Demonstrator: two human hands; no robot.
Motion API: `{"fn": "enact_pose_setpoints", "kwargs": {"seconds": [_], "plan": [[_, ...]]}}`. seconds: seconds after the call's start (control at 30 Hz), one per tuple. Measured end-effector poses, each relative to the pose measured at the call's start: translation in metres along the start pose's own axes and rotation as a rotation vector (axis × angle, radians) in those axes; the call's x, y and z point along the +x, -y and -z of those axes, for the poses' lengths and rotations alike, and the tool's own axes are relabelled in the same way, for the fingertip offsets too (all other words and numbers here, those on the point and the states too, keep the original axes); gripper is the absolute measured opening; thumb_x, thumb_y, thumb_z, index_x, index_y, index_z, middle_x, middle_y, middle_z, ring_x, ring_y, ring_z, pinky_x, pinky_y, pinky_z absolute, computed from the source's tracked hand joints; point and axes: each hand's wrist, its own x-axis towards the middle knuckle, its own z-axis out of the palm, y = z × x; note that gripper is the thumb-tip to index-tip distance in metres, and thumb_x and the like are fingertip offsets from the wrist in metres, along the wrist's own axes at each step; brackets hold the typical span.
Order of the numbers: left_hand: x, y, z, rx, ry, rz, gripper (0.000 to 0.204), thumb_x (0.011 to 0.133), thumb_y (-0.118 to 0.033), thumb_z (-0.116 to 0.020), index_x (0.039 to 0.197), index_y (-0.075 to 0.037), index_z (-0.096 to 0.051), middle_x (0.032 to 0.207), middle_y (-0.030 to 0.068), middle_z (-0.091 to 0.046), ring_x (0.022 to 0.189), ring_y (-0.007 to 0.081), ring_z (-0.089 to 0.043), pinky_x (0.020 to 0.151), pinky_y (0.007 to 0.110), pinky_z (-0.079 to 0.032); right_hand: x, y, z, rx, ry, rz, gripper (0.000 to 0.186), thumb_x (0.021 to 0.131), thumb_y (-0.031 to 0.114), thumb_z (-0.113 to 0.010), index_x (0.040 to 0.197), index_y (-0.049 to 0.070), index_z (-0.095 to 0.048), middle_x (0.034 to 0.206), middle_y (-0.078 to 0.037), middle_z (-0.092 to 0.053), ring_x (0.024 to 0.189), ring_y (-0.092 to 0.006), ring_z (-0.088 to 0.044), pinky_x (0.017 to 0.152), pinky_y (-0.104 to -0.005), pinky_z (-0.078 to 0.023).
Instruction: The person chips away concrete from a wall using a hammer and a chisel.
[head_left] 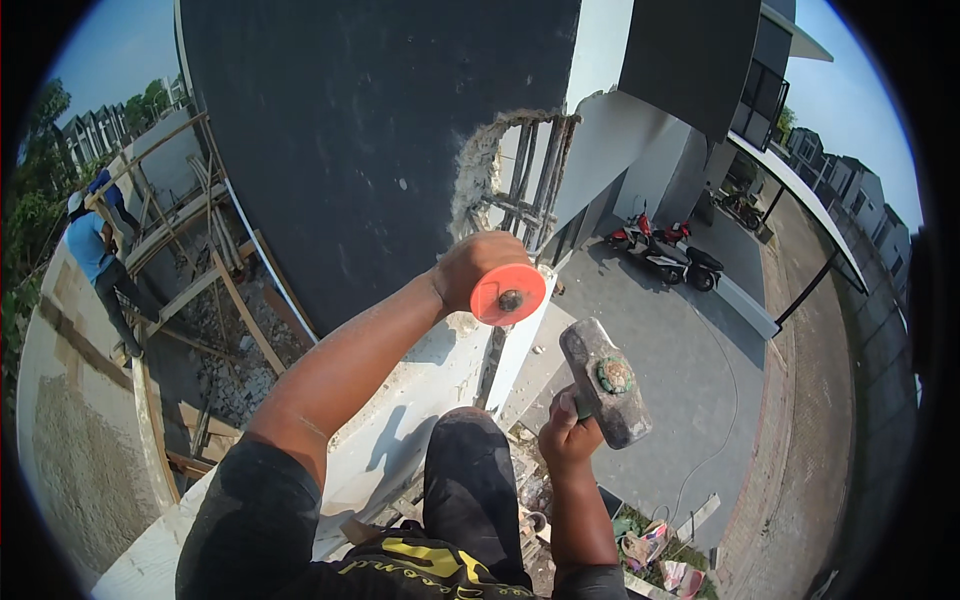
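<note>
High on a white ledge (400, 420) beside a dark wall (360, 130), a worker sets a chisel (508, 294) against broken masonry. The left hand (478, 268) is clenched around the chisel's shank just behind its orange hand guard, near the picture's centre; the tip points toward a ragged hole (500, 170) at 12 o'clock, where bare reinforcing bars (535, 175) show through. The right hand (567, 432), at 5 o'clock from the guard, is clenched on the short handle of a club hammer (603, 381), gripping low, away from the head, which is raised and apart from the chisel.

The hammer's grey steel head looks heavy and dense, and likely wants a firm grip well down the handle. The chisel appears stiff and narrow; the guard offers a stop for the fist. Both look rigid and hard to damage, though dust could make either handle slick.

No container is clearly in view. Rubble and planks (230, 330) lie at 9 o'clock, where another person in a blue shirt (95, 250) stands. Far below at 2 o'clock, scooters (665, 255) are parked on grey paving (690, 370); debris litters the ground at 5 o'clock.
</note>
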Motion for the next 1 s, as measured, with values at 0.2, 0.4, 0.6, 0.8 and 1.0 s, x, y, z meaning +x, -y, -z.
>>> {"fn": "enact_pose_setpoints", "kwargs": {"seconds": [0.2,0.4,0.6,0.8,1.0], "plan": [[0.007,-0.005,-0.006,-0.062,-0.052,-0.005,0.019,0.065,-0.01,-0.072,0.073,-0.006,-0.056,0.071,0.0068,-0.052,0.067,0.0268,-0.055,0.06,0.037,-0.047,-0.006,-0.001,0.018,0.333,0.118,0.133,0.033,0.097,0.04,-0.053,0.096,0.008,-0.056,0.08,-0.012,-0.059,0.073,-0.0278,-0.059,0.066,-0.039,-0.048],[-0.01,-0.006,0.013,-0.07,0.018,0.053,0.016,0.07,-0.004,-0.072,0.074,-0.006,-0.057,0.072,0.0053,-0.054,0.068,0.0251,-0.056,0.063,0.035,-0.047,-0.033,-0.027,0.008,-0.564,0.325,0.097,0.026,0.071,0.017,-0.075,0.078,0.001,-0.055,0.063,-0.017,-0.061,0.058,-0.0389,-0.063,0.054,-0.0438,-0.049],[-0.003,0.0,0.008,-0.094,-0.006,0.003,0.02,0.067,-0.015,-0.075,0.077,-0.008,-0.059,0.074,0.0063,-0.057,0.072,0.027,-0.059,0.066,0.036,-0.05,0.011,-0.012,0.007,-0.073,0.317,0.08,0.025,0.071,0.013,-0.076,0.08,0.004,-0.055,0.06,-0.013,-0.059,0.054,-0.034,-0.062,0.051,-0.0416,-0.047],[-0.014,-0.001,0.018,-0.041,0.028,0.003,0.017,0.067,-0.006,-0.071,0.073,-0.007,-0.055,0.072,0.0051,-0.054,0.068,0.0249,-0.055,0.064,0.036,-0.048,-0.003,0.004,0.014,-0.583,0.293,0.162,0.025,0.073,0.014,-0.075,0.085,0.004,-0.055,0.063,-0.017,-0.059,0.057,-0.039,-0.061,0.051,-0.0439,-0.047],[-0.004,-0.009,0.008,-0.107,0.026,-0.039,0.016,0.068,-0.006,-0.07,0.073,-0.006,-0.055,0.073,0.0054,-0.054,0.069,0.0243,-0.056,0.065,0.034,-0.048,0.001,-0.044,-0.01,-0.426,0.354,-0.092,0.02,0.072,0.02,-0.076,0.076,0.008,-0.061,0.07,-0.015,-0.066,0.066,-0.0353,-0.066,0.06,-0.0435,-0.05]]}}
